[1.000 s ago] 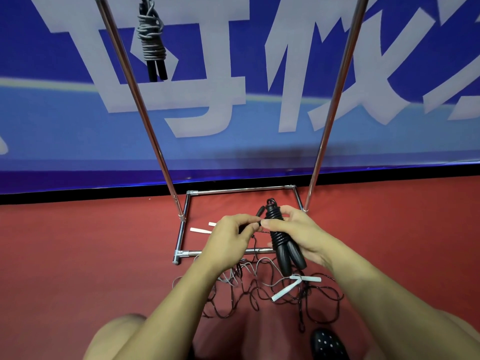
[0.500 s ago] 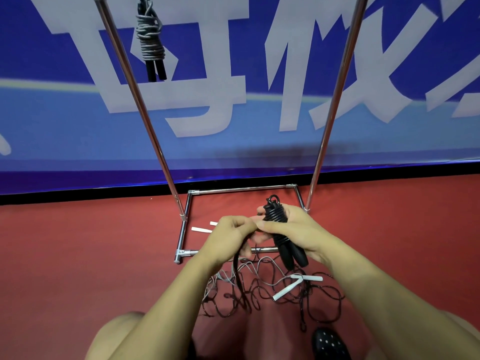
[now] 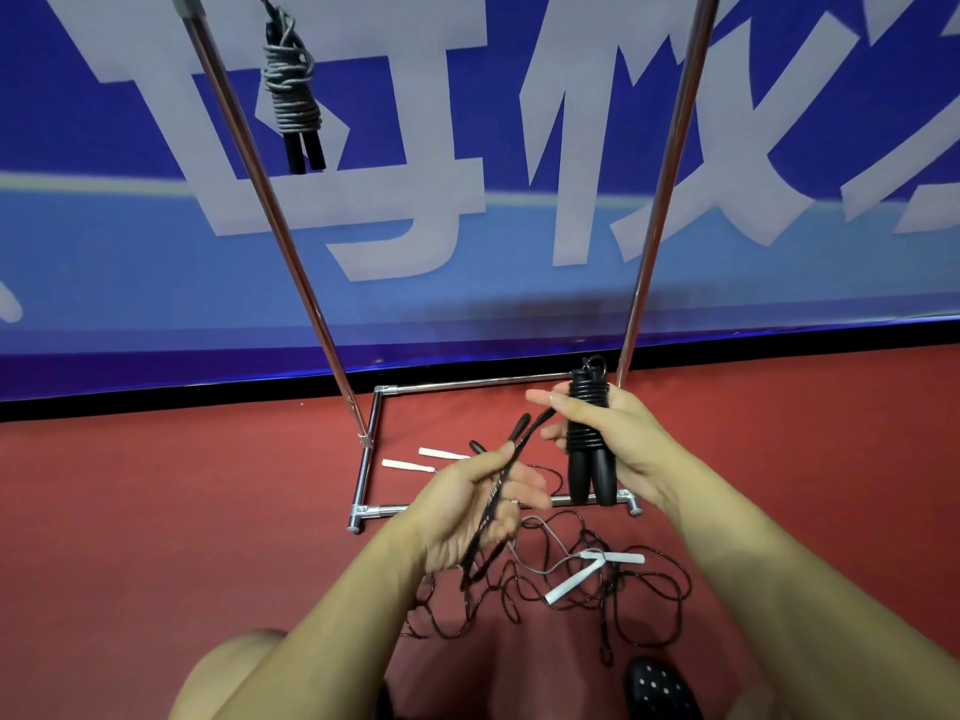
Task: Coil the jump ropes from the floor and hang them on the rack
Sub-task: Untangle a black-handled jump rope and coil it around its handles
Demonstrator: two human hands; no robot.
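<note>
Left to right: a grey-corded jump rope [image 3: 292,93], already coiled round its two black handles, hangs from the top of the chrome rack [image 3: 270,210], whose two uprights rise from a rectangular base frame on the red floor [image 3: 156,511]. The left hand [image 3: 475,504] pinches a flat black strap [image 3: 498,493] between thumb and fingers, the remaining fingers loosely spread; the strap's upper end reaches toward the bundle and its lower end hangs below the palm. The right hand [image 3: 605,433] grips the black jump rope [image 3: 589,439], its cord wound tightly round the paired handles, which point downward; the index finger extends toward the strap. Beneath both hands lies a tangle of loose ropes [image 3: 571,584] with white handles: two near the base frame's left side, two crossed in the tangle. Count: one rope hung, one in hand, and seemingly two or more on the floor; the exact number cannot be told from the tangle. Handling, as a judgement: the cord is light, limp and springy, apt to unwind, so the bundle is best held across the windings, while the rigid handles offer the surest purchase.
</note>
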